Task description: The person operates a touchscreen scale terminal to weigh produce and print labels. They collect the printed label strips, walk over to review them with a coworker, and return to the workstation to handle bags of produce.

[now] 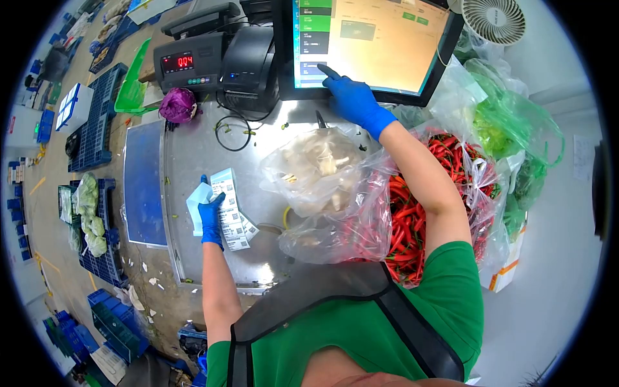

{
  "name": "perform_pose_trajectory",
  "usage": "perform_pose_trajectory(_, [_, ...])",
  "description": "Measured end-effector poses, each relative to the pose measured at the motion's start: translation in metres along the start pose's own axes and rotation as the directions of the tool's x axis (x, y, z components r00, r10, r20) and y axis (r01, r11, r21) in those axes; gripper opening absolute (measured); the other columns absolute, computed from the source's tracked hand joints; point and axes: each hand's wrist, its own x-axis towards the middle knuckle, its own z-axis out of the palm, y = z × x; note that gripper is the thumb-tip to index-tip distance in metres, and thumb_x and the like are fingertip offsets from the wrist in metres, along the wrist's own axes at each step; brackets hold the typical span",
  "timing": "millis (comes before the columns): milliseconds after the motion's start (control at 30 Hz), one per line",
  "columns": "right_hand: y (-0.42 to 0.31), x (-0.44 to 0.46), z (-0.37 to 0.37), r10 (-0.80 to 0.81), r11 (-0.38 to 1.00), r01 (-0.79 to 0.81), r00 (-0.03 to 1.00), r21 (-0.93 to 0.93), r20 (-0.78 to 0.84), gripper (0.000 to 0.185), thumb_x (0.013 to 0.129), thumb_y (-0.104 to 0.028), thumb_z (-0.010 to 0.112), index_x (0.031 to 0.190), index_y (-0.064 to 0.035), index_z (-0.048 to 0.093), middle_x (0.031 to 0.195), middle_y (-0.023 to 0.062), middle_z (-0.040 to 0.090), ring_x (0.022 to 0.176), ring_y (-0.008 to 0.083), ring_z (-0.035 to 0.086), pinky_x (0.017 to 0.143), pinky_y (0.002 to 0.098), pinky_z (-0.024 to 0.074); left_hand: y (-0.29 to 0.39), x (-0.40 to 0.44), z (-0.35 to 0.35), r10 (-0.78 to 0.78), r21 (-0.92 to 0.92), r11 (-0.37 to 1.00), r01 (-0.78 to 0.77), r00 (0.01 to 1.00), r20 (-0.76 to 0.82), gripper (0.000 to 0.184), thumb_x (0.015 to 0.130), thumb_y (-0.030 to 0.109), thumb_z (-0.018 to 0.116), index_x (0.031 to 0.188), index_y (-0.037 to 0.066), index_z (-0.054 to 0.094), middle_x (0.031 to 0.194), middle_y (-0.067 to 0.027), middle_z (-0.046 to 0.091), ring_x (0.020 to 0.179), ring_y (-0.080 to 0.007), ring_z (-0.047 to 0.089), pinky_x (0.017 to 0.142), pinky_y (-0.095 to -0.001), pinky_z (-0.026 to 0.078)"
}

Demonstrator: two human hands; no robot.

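Note:
My left hand [211,218], in a blue glove, is closed on a bunch of printed labels [233,216] above the steel table [193,155]. My right hand [353,100], also gloved in blue, has its index finger stretched out to the lower left of the touchscreen [374,45]; the other fingers look curled, with nothing visible in them. Below that hand lies a clear plastic bag [316,168] with pale contents. Red chillies [406,226] in clear plastic are under and beside my right forearm.
A scale display [178,62] and a black printer [249,64] stand left of the screen, with a purple cabbage [177,105] nearby. Green bags [509,109] and a small fan [494,19] are at the right. Blue pallets [97,122] stand on the floor at the left.

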Motion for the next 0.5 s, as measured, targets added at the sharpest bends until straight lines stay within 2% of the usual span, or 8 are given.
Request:
perform_pose_trajectory(33, [0.0,0.001,0.0,0.015,1.0,-0.015,1.0,-0.022,0.009,0.014,0.073,-0.006,0.056,0.087,-0.0044,0.054,0.135,0.0064,0.045,0.08,0.0271,0.061,0.067,0.0394,0.0533,0.001,0.0,0.0,0.004,0.001,1.0,-0.004,1.0,0.005,0.082,0.073,-0.007,0.064,0.143,0.011,0.026,0.108,-0.0082,0.06,0.08,-0.0143,0.061,0.07,-0.0256,0.051])
perform_pose_trajectory(133, [-0.007,-0.011,-0.003,0.008,1.0,-0.009,0.998,0.012,0.055,0.026,0.074,-0.01,0.059,0.099,-0.0058,0.056,0.139,0.0035,0.041,0.086,0.0284,0.062,0.07,0.0399,0.052,-0.006,0.003,-0.005,0.005,0.03,1.0,-0.006,1.0,0.014,0.082,0.073,-0.006,0.064,0.143,0.011,0.026,0.108,-0.0082,0.06,0.08,-0.014,0.061,0.07,-0.0255,0.051])
perform_pose_trajectory(267, [-0.013,-0.026,-0.019,-0.055,0.998,0.054,0.998,0.034,0.035,0.031,0.072,-0.012,0.062,0.103,-0.0058,0.057,0.139,0.0037,0.04,0.088,0.0296,0.061,0.071,0.041,0.0512,-0.009,0.005,-0.007,0.002,0.019,1.0,-0.002,1.0,0.018,0.081,0.073,-0.007,0.064,0.143,0.011,0.026,0.109,-0.0084,0.059,0.082,-0.0141,0.06,0.072,-0.0254,0.05])
perform_pose_trajectory(367, [-0.004,-0.029,-0.033,0.061,0.998,-0.062,0.997,0.016,0.054,0.03,0.073,-0.013,0.062,0.102,-0.0065,0.057,0.137,0.0034,0.042,0.088,0.0287,0.061,0.071,0.0402,0.0512,-0.007,0.006,-0.005,0.032,0.017,0.999,-0.032,0.999,0.02,0.081,0.073,-0.008,0.064,0.143,0.01,0.028,0.114,-0.0096,0.057,0.088,-0.0152,0.06,0.077,-0.026,0.05])
perform_pose_trajectory(467, [0.013,-0.031,-0.04,0.209,0.978,-0.21,0.978,-0.017,-0.022,0.031,0.074,-0.012,0.061,0.104,-0.0081,0.058,0.135,0.0027,0.045,0.087,0.0269,0.061,0.071,0.0392,0.051,-0.012,0.01,-0.008,0.095,0.037,0.995,-0.096,0.995,0.021,0.08,0.073,-0.009,0.064,0.143,0.01,0.028,0.116,-0.0099,0.057,0.09,-0.0158,0.06,0.078,-0.026,0.05])
perform_pose_trajectory(500, [0.021,-0.032,-0.042,0.209,0.978,-0.21,0.976,-0.012,-0.061,0.031,0.074,-0.011,0.061,0.105,-0.0091,0.058,0.134,0.0026,0.046,0.086,0.0264,0.062,0.072,0.0388,0.0511,-0.012,0.01,-0.007,0.104,0.043,0.994,-0.105,0.994,0.018,0.08,0.073,-0.009,0.064,0.143,0.01,0.028,0.115,-0.0098,0.057,0.09,-0.0157,0.06,0.078,-0.026,0.05])
